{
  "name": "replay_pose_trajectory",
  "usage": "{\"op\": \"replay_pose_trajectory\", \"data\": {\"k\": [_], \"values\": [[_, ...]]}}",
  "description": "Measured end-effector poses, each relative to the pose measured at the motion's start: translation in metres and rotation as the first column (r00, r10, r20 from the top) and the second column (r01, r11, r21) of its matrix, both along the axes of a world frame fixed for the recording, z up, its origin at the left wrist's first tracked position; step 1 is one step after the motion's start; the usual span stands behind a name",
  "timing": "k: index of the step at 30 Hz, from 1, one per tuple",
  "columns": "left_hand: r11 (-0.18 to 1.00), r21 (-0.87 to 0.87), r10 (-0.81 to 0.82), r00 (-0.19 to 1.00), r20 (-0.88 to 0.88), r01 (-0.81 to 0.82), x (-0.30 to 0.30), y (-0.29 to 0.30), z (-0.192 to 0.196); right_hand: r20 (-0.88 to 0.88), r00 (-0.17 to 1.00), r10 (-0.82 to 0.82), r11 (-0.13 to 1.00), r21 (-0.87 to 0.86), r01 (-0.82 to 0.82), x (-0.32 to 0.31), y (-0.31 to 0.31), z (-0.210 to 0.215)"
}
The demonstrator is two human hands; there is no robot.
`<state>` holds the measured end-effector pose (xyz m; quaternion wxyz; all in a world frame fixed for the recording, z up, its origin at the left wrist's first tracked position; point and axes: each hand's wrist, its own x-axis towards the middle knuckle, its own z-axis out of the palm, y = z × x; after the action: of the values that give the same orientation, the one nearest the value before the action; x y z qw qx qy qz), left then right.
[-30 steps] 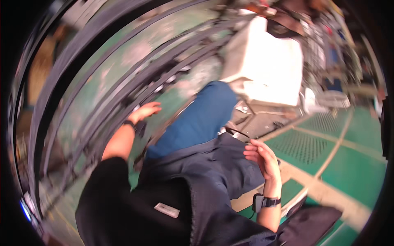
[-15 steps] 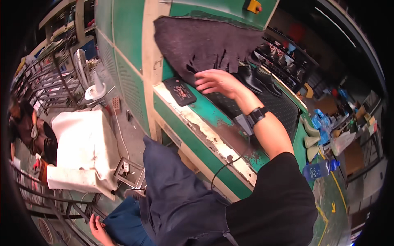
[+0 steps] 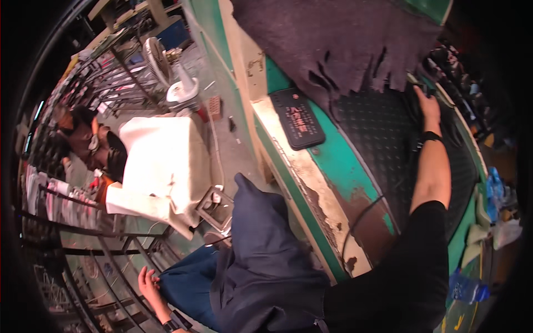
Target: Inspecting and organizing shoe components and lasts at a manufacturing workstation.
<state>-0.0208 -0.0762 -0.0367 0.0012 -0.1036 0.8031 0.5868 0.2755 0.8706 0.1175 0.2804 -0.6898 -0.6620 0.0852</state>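
My right hand (image 3: 428, 106) reaches far forward over the black studded mat (image 3: 383, 144) of a green machine. Its fingers close round a dark, glossy shoe (image 3: 412, 105), which is mostly in shadow and partly covered by the hand. A second black shoe (image 3: 451, 130) lies just to the right. Left of the hand, a ragged dark leather flap (image 3: 344, 50) hangs over the machine's opening. My left hand (image 3: 149, 284) is low beside my blue trouser leg (image 3: 191, 283), fingers loosely bent and apart, holding nothing.
On the machine's worn ledge lies a black flat case (image 3: 298, 117). A cable (image 3: 355, 222) crosses that ledge. To the left are a cloth-covered stand (image 3: 161, 161), a fan (image 3: 157, 61), metal racks and another person (image 3: 89, 133) sitting. A blue bottle (image 3: 467, 288) stands at lower right.
My right hand has gone from beside the leather flap to the shoe on the mat and closed on it. The view has shifted, moving the surroundings within the picture.
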Motion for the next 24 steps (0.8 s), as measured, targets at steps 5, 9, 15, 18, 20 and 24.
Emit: {"op": "replay_pose_trajectory", "data": {"k": [5,9,15,18,20,24], "values": [[0.997,-0.071,-0.033,0.999,-0.03,0.03,-0.005,0.0,-0.013,-0.138,0.969,0.207,0.977,-0.03,-0.213,0.038,0.077,-0.014],[0.996,-0.071,-0.041,0.998,0.056,0.045,-0.013,0.028,0.003,-0.221,0.919,0.326,0.938,-0.049,-0.344,0.042,0.082,-0.014],[0.991,-0.005,-0.136,0.991,-0.012,0.135,-0.031,0.0,-0.022,-0.104,0.956,0.275,0.961,0.019,-0.274,0.026,0.057,-0.011],[0.995,-0.008,-0.096,0.994,-0.06,0.095,-0.012,0.004,0.003,0.053,0.984,0.167,0.984,-0.074,-0.163,-0.007,-0.017,0.0],[0.994,0.051,-0.095,0.995,0.013,0.095,-0.008,0.017,0.01,0.105,0.992,0.068,0.991,-0.119,-0.055,0.022,-0.012,0.014],[0.924,0.38,-0.067,0.997,0.034,0.049,0.02,0.025,0.022,0.057,0.988,0.144,0.988,-0.065,-0.14,0.024,-0.067,0.019]]}}
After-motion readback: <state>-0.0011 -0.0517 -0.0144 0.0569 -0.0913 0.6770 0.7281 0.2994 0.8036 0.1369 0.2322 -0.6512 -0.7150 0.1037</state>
